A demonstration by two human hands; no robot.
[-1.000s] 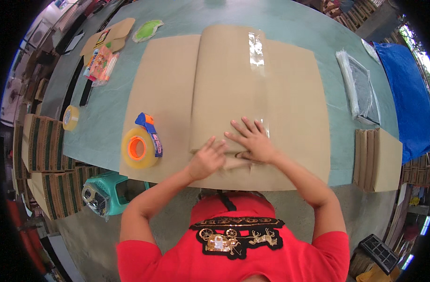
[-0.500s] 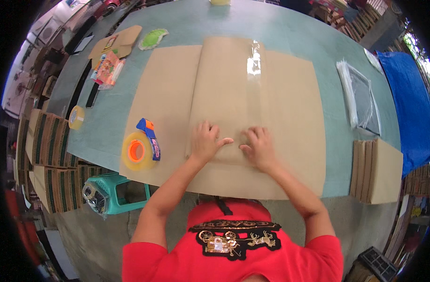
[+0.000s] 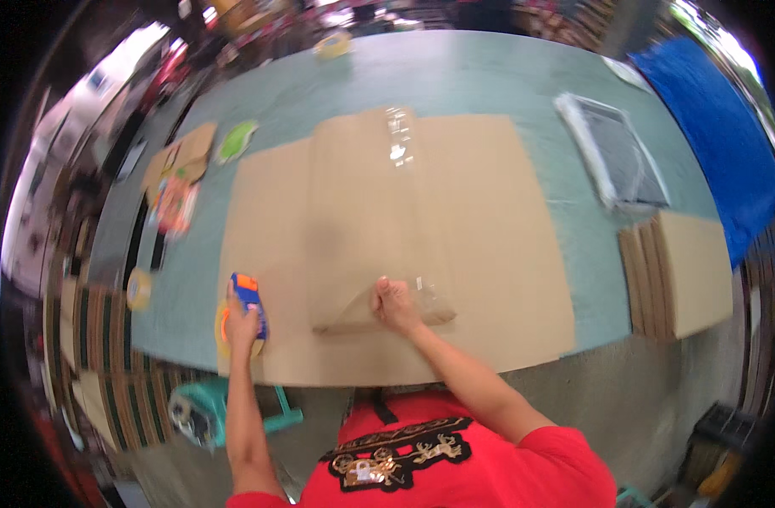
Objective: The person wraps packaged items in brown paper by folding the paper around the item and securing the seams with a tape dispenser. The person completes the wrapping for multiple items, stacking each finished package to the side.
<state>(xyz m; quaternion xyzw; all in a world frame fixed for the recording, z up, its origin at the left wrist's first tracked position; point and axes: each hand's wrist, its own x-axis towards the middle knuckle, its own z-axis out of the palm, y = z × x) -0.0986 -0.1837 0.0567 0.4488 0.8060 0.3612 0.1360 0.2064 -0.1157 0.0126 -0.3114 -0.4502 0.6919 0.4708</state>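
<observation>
My left hand (image 3: 242,325) is closed around a tape dispenser (image 3: 248,295) in blue and orange, at the left edge of a large brown paper sheet (image 3: 506,245). Along the middle of the sheet lies a long flat fold of brown paper (image 3: 366,199), with shiny clear tape (image 3: 399,140) at its far end. At the fold's near end a triangular flap (image 3: 349,311) is turned in. My right hand (image 3: 396,303) rests on this flap with curled fingers; whether they pinch the paper cannot be made out.
Brown paper covers much of the green table (image 3: 455,68). A flat item in clear plastic (image 3: 620,157), stacked cardboard (image 3: 683,275) and a blue sheet (image 3: 709,127) are at the right. A tape roll (image 3: 139,289) and a pink packet (image 3: 176,206) lie left; a teal stool (image 3: 209,406) stands below.
My left hand has left the paper and taken hold of the tape dispenser. The paper's near end is now folded in, with my right hand on it. The view has shifted.
</observation>
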